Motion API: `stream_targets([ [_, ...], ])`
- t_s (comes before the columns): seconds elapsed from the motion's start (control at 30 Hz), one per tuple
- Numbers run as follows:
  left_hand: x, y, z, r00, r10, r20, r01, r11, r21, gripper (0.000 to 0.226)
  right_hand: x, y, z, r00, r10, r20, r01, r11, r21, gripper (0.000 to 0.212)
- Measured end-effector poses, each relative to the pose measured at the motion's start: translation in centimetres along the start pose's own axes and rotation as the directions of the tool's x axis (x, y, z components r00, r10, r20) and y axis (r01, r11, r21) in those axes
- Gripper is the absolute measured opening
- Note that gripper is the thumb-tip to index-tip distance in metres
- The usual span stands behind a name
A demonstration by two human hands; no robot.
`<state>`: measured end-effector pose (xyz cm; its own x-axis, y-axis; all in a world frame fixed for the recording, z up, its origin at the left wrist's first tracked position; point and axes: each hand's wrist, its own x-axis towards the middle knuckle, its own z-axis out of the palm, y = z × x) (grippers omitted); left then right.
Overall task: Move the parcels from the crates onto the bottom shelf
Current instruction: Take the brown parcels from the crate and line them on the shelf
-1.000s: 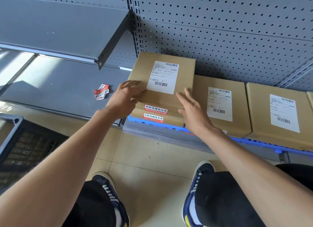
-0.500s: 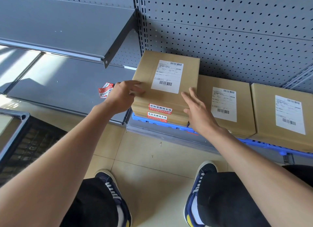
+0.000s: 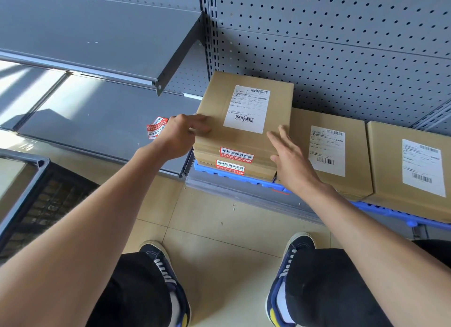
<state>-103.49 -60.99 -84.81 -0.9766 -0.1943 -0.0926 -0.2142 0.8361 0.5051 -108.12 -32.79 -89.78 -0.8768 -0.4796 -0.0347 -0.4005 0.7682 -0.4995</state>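
A brown cardboard parcel (image 3: 244,141) with a white label lies on top of a second parcel (image 3: 258,171), at the left end of a blue plastic mat (image 3: 219,174) on the bottom shelf (image 3: 244,192). My left hand (image 3: 180,136) has bent fingers over the top parcel's left edge; its thumb is hidden. My right hand (image 3: 290,155) lies flat with straight fingers against that parcel's right side. Two more labelled parcels (image 3: 356,155) (image 3: 388,168) sit side by side to the right on the mat.
A dark crate (image 3: 29,199) stands on the tiled floor at the left. The left shelf bay (image 3: 97,121) holds only a red-and-white sticker (image 3: 156,128). An upper shelf (image 3: 97,33) juts out above it. Pegboard (image 3: 341,58) backs the parcels. My shoes are below.
Both hands stay at the sides of the top parcel, and the stack has not visibly shifted. The view has drifted slightly to the left.
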Motion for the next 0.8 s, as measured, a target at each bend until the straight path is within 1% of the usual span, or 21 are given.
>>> stream_targets([
  [0.2, 0.2, -0.1, 0.2, 0.999, -0.045, -0.015, 0.044, 0.996, -0.081, 0.059, 0.3, 0.3, 0.3, 0.999, -0.033, -0.001, 0.033, 0.999, -0.009, 0.064],
  [0.3, 0.2, -0.4, 0.4, 0.999, -0.037, -0.024, 0.036, 0.997, -0.068, 0.057, 0.3, 0.2, 0.3, 0.999, -0.044, 0.006, 0.044, 0.999, -0.02, 0.061],
  [0.37, 0.2, -0.3, 0.7, 0.999, -0.039, -0.024, 0.037, 0.998, -0.055, 0.051, 0.2, -0.1, 0.2, 0.999, -0.041, 0.009, 0.042, 0.998, -0.037, 0.059],
  [0.43, 0.0, -0.3, 1.0, 0.999, -0.005, -0.039, 0.004, 1.0, -0.019, 0.042, 0.2, -0.3, 0.0, 0.999, -0.04, 0.002, 0.04, 0.996, -0.082, 0.055],
  [0.47, -0.1, -0.4, 1.1, 0.998, 0.04, -0.049, -0.04, 0.999, 0.008, 0.039, 0.1, -0.4, -0.1, 0.999, -0.032, -0.001, 0.032, 0.993, -0.115, 0.055],
  [0.53, -0.4, -0.7, 1.6, 0.99, 0.132, -0.04, -0.128, 0.988, 0.09, 0.036, 0.0, -0.6, -0.1, 1.0, -0.004, 0.003, 0.005, 0.986, -0.165, 0.056],
  [0.57, -0.7, -0.7, 1.9, 0.989, 0.145, -0.031, -0.139, 0.98, 0.145, 0.038, -0.1, -0.7, -0.1, 1.0, 0.009, 0.013, -0.007, 0.983, -0.184, 0.058],
  [0.67, -1.9, 0.2, 1.7, 0.993, 0.115, -0.001, -0.112, 0.967, 0.23, 0.044, -0.2, -1.0, -0.4, 1.0, 0.01, 0.025, -0.004, 0.974, -0.226, 0.059],
  [0.8, -3.9, 1.8, 1.2, 0.994, 0.106, -0.005, -0.101, 0.957, 0.272, 0.042, -0.7, -1.4, -1.1, 1.0, -0.011, 0.018, 0.016, 0.949, -0.316, 0.059],
])
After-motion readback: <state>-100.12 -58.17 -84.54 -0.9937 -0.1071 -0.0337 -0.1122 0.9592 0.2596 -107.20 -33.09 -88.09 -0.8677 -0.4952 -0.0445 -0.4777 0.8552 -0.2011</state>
